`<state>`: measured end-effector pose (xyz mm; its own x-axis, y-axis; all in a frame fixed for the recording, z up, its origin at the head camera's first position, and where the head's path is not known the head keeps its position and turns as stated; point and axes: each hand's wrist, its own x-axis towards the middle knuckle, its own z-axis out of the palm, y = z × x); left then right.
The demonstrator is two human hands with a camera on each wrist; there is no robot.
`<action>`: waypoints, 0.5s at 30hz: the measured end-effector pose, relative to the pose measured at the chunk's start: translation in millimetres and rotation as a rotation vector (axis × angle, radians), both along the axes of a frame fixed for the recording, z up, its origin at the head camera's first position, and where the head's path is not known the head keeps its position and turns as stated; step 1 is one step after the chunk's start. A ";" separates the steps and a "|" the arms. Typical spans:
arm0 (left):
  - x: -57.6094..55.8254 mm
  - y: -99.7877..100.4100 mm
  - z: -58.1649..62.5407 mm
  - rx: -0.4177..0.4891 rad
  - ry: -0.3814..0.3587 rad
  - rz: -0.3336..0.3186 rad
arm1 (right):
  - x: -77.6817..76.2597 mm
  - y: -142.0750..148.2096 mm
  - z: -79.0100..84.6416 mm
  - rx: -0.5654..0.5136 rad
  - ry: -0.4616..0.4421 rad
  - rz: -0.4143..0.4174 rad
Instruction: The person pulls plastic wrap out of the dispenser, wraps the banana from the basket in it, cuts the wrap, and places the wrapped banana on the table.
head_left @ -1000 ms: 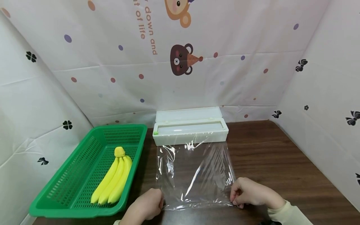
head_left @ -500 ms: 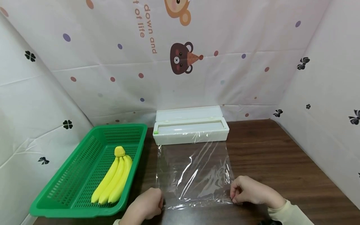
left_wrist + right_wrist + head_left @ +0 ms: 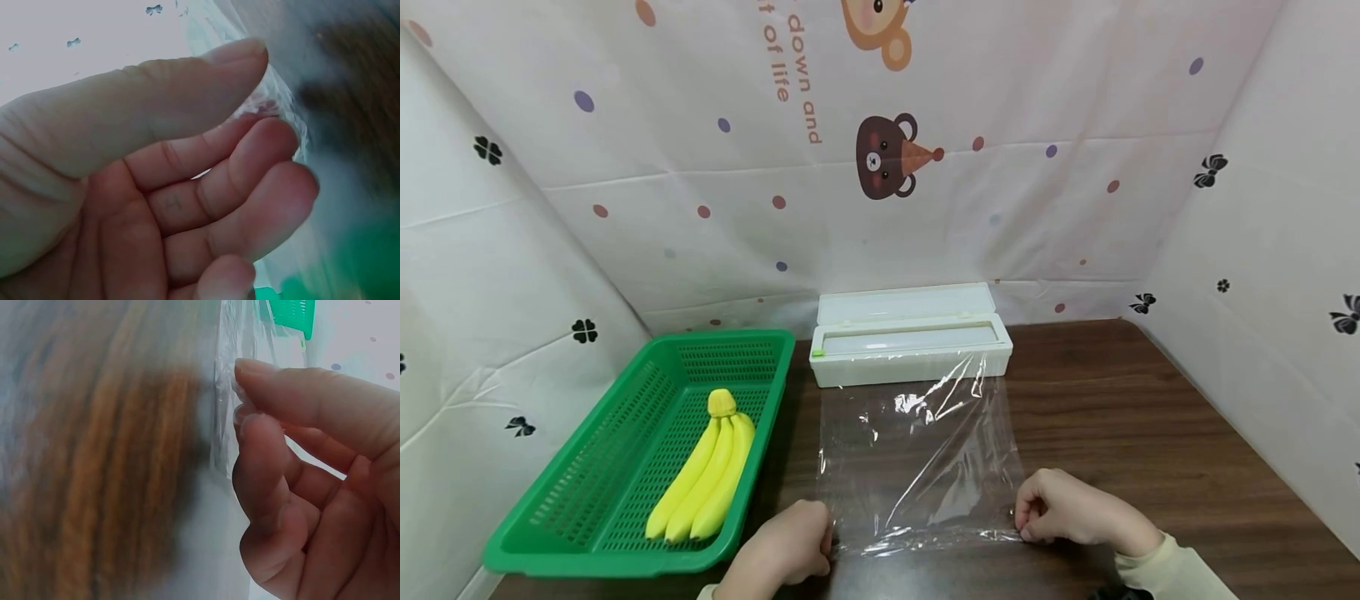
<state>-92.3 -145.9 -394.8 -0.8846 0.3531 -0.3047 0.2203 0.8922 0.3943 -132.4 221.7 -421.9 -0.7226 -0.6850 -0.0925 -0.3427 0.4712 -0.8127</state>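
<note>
A clear sheet of cling film [image 3: 917,467] stretches over the brown table from a white dispenser box [image 3: 917,367]. My left hand [image 3: 790,542] pinches the sheet's near left corner between thumb and forefinger; in the left wrist view, crinkled film [image 3: 265,97] shows behind the thumb. At the near right corner, my right hand [image 3: 1067,512] holds the film between thumb and curled forefinger, and the gathered edge [image 3: 224,412] runs away from those fingertips in the right wrist view. The box's lid [image 3: 906,304] stands open at the back, and a green piece sits at its left end.
A green plastic basket [image 3: 769,433] stands left of the film, near my left hand. In it lies a bunch of yellow bananas [image 3: 707,483]. Printed white cloth [image 3: 737,242] walls off the table's back and sides.
Both hands keep almost the same places, still pinching the film corners. The glints and creases on the sheet have shifted, and the whole view has moved very slightly.
</note>
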 end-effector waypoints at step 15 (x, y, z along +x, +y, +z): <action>3.5 3.4 12.3 -0.028 0.099 0.080 | -0.6 -1.4 -1.2 0.005 0.020 0.001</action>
